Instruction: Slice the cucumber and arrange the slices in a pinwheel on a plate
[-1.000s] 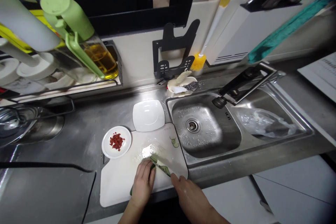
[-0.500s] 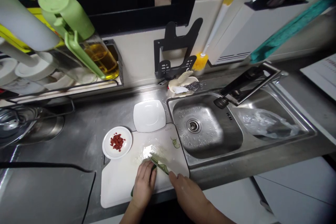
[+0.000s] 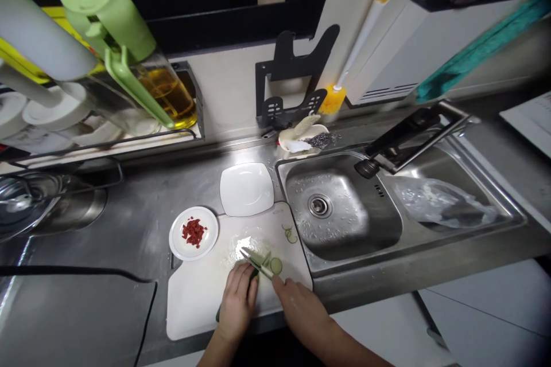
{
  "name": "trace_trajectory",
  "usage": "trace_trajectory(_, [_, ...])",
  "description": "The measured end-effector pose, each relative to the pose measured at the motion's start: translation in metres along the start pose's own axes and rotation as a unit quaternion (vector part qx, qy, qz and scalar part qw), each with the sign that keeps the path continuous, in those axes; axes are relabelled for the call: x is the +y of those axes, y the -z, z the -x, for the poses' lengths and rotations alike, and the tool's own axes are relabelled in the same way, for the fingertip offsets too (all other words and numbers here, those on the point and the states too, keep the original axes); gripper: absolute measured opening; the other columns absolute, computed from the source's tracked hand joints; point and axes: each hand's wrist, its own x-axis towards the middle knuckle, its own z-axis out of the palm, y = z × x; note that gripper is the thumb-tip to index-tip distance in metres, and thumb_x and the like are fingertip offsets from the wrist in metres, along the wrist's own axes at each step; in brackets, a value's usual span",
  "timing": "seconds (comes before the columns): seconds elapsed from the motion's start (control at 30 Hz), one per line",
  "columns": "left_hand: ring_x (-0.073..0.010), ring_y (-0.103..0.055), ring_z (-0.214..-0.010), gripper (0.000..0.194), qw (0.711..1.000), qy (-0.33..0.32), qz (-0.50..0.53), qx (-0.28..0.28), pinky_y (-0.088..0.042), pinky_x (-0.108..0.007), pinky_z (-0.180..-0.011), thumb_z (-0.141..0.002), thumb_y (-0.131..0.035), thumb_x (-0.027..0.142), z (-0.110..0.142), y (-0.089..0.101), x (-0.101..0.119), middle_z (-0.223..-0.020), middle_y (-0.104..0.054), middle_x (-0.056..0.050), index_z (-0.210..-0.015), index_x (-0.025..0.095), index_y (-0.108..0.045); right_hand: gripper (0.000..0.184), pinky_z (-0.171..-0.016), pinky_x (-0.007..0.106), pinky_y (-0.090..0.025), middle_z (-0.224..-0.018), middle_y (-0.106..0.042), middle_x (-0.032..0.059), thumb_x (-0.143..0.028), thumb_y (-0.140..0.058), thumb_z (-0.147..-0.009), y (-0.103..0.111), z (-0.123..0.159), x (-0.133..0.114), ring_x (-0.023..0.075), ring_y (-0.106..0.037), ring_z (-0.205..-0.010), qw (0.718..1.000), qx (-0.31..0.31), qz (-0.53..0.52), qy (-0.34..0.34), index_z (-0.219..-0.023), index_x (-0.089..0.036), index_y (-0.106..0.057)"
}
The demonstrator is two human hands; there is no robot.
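On the white cutting board (image 3: 189, 304), my left hand (image 3: 236, 295) is closed over a dark green cucumber (image 3: 218, 314), most of which it hides. My right hand (image 3: 299, 304) grips a knife (image 3: 257, 264) by its handle, the blade pointing up and left across the cucumber's cut end, close to my left fingertips. A round pale green cucumber slice (image 3: 276, 265) lies flat just right of the blade, and another piece sits against the blade. Several thin curved peelings (image 3: 290, 234) rest near the board's right edge.
A round white plate (image 3: 176, 235) with chopped red pieces overlaps the board's upper left. Behind the board is a square white plate (image 3: 246, 183). To the right is a steel sink (image 3: 344, 229) with a black faucet (image 3: 387, 143). An oil bottle (image 3: 159, 89) stands on the shelf.
The knife has shifted slightly, and a round cucumber slice now lies flat beside the blade. Both hands keep nearly the same place; the whole view has shifted a little.
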Motion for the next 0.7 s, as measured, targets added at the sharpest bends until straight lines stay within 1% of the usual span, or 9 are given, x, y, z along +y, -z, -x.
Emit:
trace_trajectory(0.1, [-0.0207, -0.058, -0.106, 0.027, 1.0, 0.003, 0.003, -0.001, -0.049, -0.042, -0.095, -0.088, -0.048, 0.019, -0.001, 0.001, 0.001, -0.108, -0.065, -0.009, -0.114, 0.018, -0.056, 0.036, -0.063, 0.025, -0.043, -0.083, -0.065, 0.0072, -0.001, -0.039, -0.083, -0.001, -0.004, -0.002, 0.0177, -0.063, -0.073, 1.0, 0.006, -0.014, -0.004, -0.112, -0.016, -0.053])
trace_trajectory(0.23, [-0.0209, -0.059, -0.104, 0.027, 1.0, 0.003, 0.002, 0.001, -0.049, -0.043, -0.094, -0.088, -0.047, 0.018, -0.001, 0.001, 0.002, -0.107, -0.065, -0.009, -0.113, 0.018, -0.056, 0.037, -0.064, 0.025, -0.045, -0.086, -0.067, 0.0076, -0.001, -0.037, -0.084, 0.003, -0.01, -0.006, 0.0186, -0.065, -0.076, 0.999, -0.019, -0.025, -0.018, -0.113, -0.017, -0.053])
trace_trajectory(0.4, [-0.0212, -0.058, -0.106, 0.027, 1.0, -0.001, 0.002, 0.0, -0.049, -0.044, -0.095, -0.088, -0.047, 0.019, -0.001, 0.001, 0.001, -0.108, -0.064, -0.009, -0.114, 0.018, -0.056, 0.036, -0.065, 0.026, -0.047, -0.087, -0.067, 0.0094, -0.002, -0.031, -0.086, 0.01, -0.017, -0.009, 0.0201, -0.066, -0.077, 0.997, -0.033, -0.063, -0.037, -0.11, -0.016, -0.055])
trace_trajectory(0.57, [-0.0209, -0.058, -0.106, 0.027, 1.0, -0.002, 0.007, -0.003, -0.048, -0.044, -0.096, -0.088, -0.047, 0.019, 0.001, 0.001, 0.0, -0.109, -0.064, -0.009, -0.114, 0.018, -0.056, 0.038, -0.069, 0.026, -0.048, -0.093, -0.067, 0.0102, -0.003, -0.028, -0.087, 0.005, -0.021, -0.012, 0.0196, -0.066, -0.081, 0.994, -0.049, -0.086, -0.052, -0.111, -0.016, -0.054])
trace_trajectory(0.7, [-0.021, -0.058, -0.105, 0.027, 1.0, 0.0, 0.014, -0.002, -0.049, -0.044, -0.094, -0.088, -0.047, 0.019, 0.0, 0.002, 0.0, -0.109, -0.064, -0.01, -0.114, 0.018, -0.056, 0.038, -0.068, 0.024, -0.047, -0.091, -0.067, 0.0095, -0.005, -0.027, -0.088, 0.001, -0.021, -0.014, 0.0176, -0.065, -0.078, 0.993, -0.039, -0.094, -0.06, -0.111, -0.017, -0.053])
